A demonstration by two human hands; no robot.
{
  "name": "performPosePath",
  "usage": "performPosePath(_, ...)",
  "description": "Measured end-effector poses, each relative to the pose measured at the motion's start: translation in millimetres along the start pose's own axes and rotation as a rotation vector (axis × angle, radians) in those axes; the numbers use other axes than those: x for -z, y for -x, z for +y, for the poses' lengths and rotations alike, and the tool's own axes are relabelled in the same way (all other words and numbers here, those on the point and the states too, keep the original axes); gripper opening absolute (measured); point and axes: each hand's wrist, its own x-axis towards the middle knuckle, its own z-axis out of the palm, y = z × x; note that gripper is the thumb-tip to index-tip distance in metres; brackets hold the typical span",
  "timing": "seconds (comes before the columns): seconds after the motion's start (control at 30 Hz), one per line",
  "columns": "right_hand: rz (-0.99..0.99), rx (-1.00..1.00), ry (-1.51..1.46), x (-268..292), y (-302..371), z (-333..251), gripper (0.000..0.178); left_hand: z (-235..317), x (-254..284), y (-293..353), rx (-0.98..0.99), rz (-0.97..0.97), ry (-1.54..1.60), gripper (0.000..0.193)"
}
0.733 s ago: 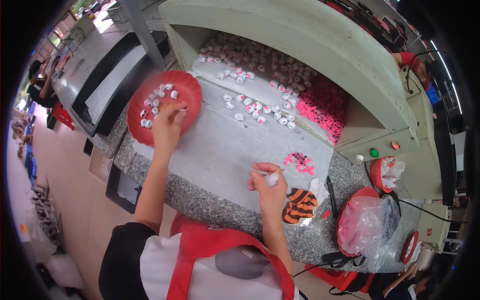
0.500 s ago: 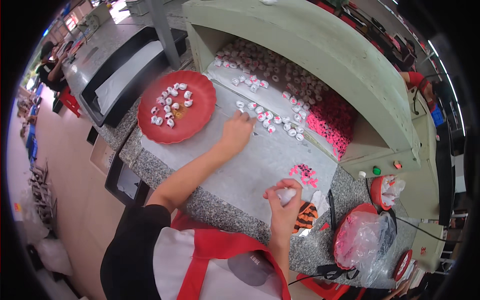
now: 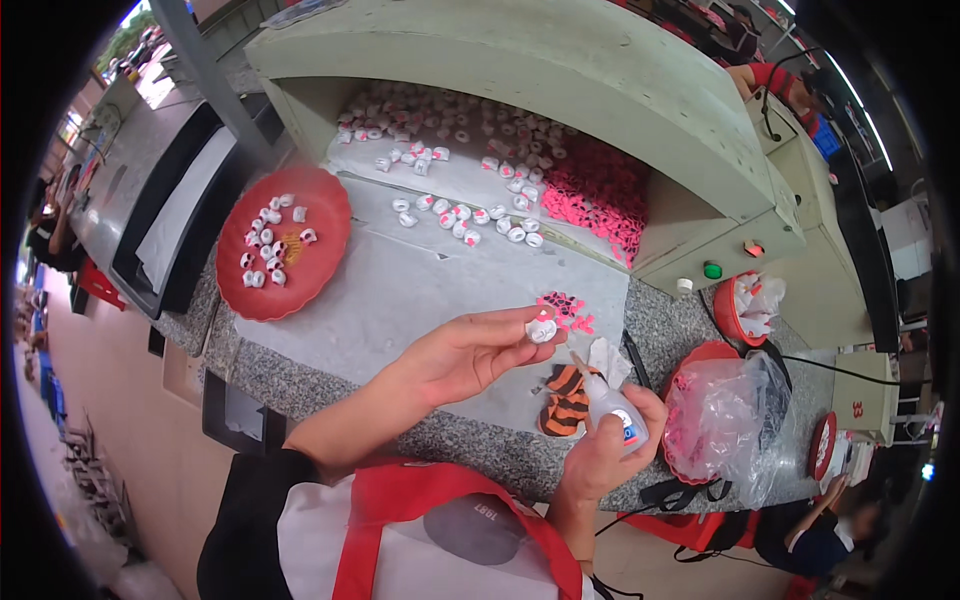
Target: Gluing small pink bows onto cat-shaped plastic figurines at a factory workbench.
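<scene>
My left hand (image 3: 480,352) is closed in a pinch around a small white ring-shaped piece (image 3: 541,330) with a bit of pink on it. To its right, my right hand (image 3: 612,455) grips a small translucent squeeze bottle (image 3: 606,405). The bottle's thin nozzle tilts up and left toward the white piece, apart from it. Small flat pink pieces (image 3: 580,322) lie on the paper just beyond my left fingers. An orange-and-black striped cloth item (image 3: 562,412) rests beside the bottle. Farther back, several similar white pieces (image 3: 480,216) are spread in a loose row.
A red scalloped plate (image 3: 320,268) with several white pieces stands at left. A pale green hooded box (image 3: 500,60) arches over more white pieces and a pink heap (image 3: 600,195). At right are a red dish (image 3: 690,365) with a plastic bag (image 3: 725,410) and a red cup (image 3: 727,315).
My left hand has come back from the row of white pieces and now pinches one. My right hand has swung the bottle so its nozzle shows. The whole view has shifted.
</scene>
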Motion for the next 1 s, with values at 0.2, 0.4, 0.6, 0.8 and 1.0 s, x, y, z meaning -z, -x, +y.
performPosePath(0.2, -0.134, 0.221, 0.283, 12, 11, -15, 0.024, -16, -7, 9, -0.402, 0.097, -0.745, 0.037)
performPosePath(0.4, -0.250, 0.254, 0.328, 15, 13, -11, 0.023, -21, -10, 12, -0.702, 0.057, -0.896, 0.033)
performPosePath(0.6, -0.289, 0.251, 0.309, 13, 10, -11, 0.021, -21, -10, 16, -0.617, 0.090, -0.879, 0.033)
performPosePath(0.8, -0.298, 0.276, 0.295, 8, 8, -10, 0.020, -21, -9, 16, -0.633, 0.068, -0.906, 0.032)
performPosePath(1.0, -0.372, 0.306, 0.305, 7, 6, -17, 0.019, -19, -6, 17, -0.681, 0.045, -1.000, 0.031)
